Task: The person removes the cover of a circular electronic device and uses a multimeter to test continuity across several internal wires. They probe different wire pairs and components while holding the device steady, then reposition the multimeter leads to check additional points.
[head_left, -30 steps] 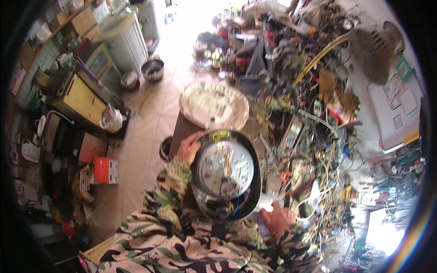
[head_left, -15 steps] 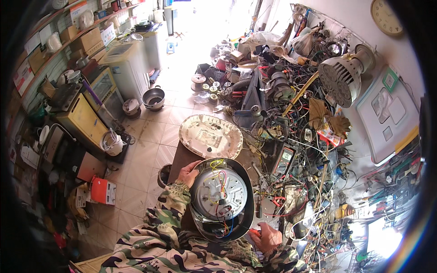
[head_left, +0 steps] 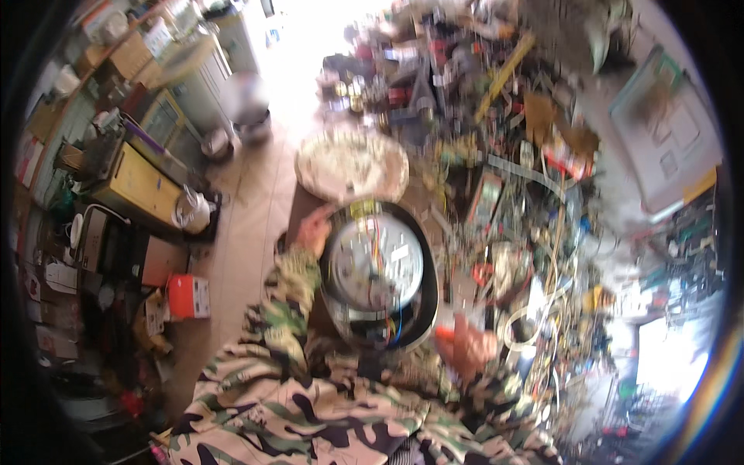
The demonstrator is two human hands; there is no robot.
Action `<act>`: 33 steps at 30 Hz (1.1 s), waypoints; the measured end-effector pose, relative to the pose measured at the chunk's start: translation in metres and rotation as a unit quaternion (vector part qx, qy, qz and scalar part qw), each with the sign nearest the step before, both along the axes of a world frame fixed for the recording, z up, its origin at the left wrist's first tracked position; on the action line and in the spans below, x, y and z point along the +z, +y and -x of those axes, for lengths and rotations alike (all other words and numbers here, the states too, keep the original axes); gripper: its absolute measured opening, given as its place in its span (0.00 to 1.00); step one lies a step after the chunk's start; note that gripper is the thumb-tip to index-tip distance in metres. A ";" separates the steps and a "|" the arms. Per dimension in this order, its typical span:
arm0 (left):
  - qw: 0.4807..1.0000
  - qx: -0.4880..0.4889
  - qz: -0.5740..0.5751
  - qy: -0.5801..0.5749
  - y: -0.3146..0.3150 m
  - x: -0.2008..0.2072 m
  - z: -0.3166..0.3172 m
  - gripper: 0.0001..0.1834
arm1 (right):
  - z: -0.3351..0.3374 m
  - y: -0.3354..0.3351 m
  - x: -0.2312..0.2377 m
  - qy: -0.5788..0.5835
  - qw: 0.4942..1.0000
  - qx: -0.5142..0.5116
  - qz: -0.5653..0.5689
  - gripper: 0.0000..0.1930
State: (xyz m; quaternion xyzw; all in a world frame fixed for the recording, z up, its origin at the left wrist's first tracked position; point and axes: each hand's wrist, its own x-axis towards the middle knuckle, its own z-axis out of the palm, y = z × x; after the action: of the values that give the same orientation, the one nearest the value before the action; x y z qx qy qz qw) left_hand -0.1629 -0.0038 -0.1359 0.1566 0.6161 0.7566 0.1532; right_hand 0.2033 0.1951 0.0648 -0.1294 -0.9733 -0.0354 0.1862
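An oval rice cooker body [head_left: 335,310] stands upside down in front of me, its underside uncovered. Inside show a round silver metal plate [head_left: 364,271] and thin red, yellow and blue wires. My left hand [head_left: 312,232] grips the cooker's left rim, its fingers blurred. Off the lower right side of the cooker, my right hand [head_left: 473,345] is closed around a small tool with an orange handle [head_left: 445,333]; motion blur hides the tool's working end. Just beyond the cooker lies a stained, cream-coloured oval base cover [head_left: 349,167].
To the right spreads a heap of cables, tools and parts, with a multimeter [head_left: 485,203] among them. On the left are a yellow cabinet [head_left: 138,182], an orange-and-white box [head_left: 188,297] and a white kettle-like pot [head_left: 191,209] near the tiled floor [head_left: 244,209].
The view has tilted and blurred, so the cooker and cover sit higher in the picture. My right hand has moved slightly away from the cooker; my left hand stays on the rim.
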 end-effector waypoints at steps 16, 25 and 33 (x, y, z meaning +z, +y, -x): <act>0.997 -0.033 -0.030 -0.062 -0.002 0.043 -0.008 0.26 | 0.014 0.007 0.041 -0.175 0.964 0.070 0.189 0.08; 0.997 -0.032 -0.015 -0.063 -0.005 0.050 -0.011 0.25 | 0.018 0.004 0.044 -0.231 0.944 -0.028 0.233 0.10; 0.998 -0.008 0.050 -0.048 -0.008 0.057 -0.015 0.23 | 0.017 0.007 0.046 -0.123 0.949 0.046 0.287 0.13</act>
State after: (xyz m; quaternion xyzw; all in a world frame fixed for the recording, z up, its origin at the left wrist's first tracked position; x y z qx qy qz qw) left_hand -0.1483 -0.0121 -0.0791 0.1178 0.6440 0.7299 0.1964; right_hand 0.1865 0.2019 0.1111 -0.1274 -0.9626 0.2383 0.0213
